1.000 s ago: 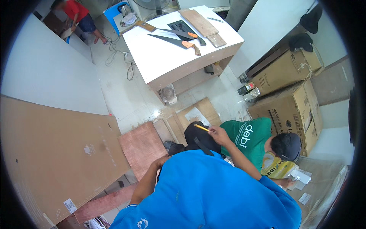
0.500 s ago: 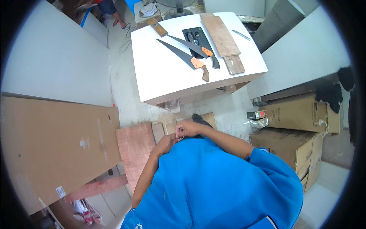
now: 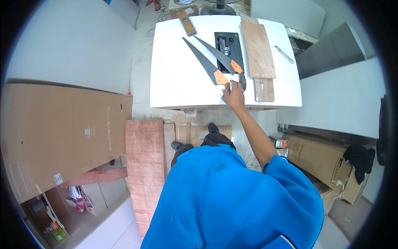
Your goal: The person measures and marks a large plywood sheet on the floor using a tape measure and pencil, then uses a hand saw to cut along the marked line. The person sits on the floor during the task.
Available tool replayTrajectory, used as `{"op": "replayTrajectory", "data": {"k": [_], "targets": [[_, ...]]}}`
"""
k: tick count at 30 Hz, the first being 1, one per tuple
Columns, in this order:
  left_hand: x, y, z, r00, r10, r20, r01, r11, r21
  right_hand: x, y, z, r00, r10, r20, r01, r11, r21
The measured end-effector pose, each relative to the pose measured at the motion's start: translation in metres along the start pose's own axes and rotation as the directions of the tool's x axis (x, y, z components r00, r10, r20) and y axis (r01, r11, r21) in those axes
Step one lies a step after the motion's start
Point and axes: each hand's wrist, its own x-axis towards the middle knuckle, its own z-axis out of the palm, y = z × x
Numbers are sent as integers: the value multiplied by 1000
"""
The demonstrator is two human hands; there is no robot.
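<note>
My right hand (image 3: 234, 97) reaches over the front edge of a white tabletop (image 3: 178, 89), its fingers closed round the handle of the nearer hand saw (image 3: 205, 62). That saw has a dark blade and an orange section by the grip, and it still lies on the surface. Just beyond my fingers a second hand saw (image 3: 219, 56), also orange and black, lies across the corner of a black case (image 3: 234, 43) with metal parts inside. My left hand is out of sight.
Wooden boards (image 3: 258, 50) and a utility knife (image 3: 284, 54) lie to the right, a wooden block-like tool (image 3: 187, 23) at far left. A reddish plank (image 3: 144, 166) stands by my legs. Large cardboard (image 3: 66, 128) fills the left; a cardboard box (image 3: 315, 153) sits at right.
Both hands were together at my waist. My right hand has since reached forward to the nearer saw's handle, and my left has dropped out of view. The view has shifted too.
</note>
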Motion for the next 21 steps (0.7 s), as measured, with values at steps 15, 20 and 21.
{"op": "replayTrajectory", "data": {"k": [15, 20, 21], "targets": [[-45, 4, 62, 994, 89, -65, -90, 996, -9, 25, -35, 5, 841, 233, 487, -510, 642, 573], [-49, 24, 76, 988, 66, -143, -66, 998, 4, -19, -78, -4, 682, 60, 729, -674, 437, 595], [-42, 45, 72, 989, -16, -146, 16, 1000, -3, -25, -87, 2, 632, 2, 775, -717, 382, 584]]}}
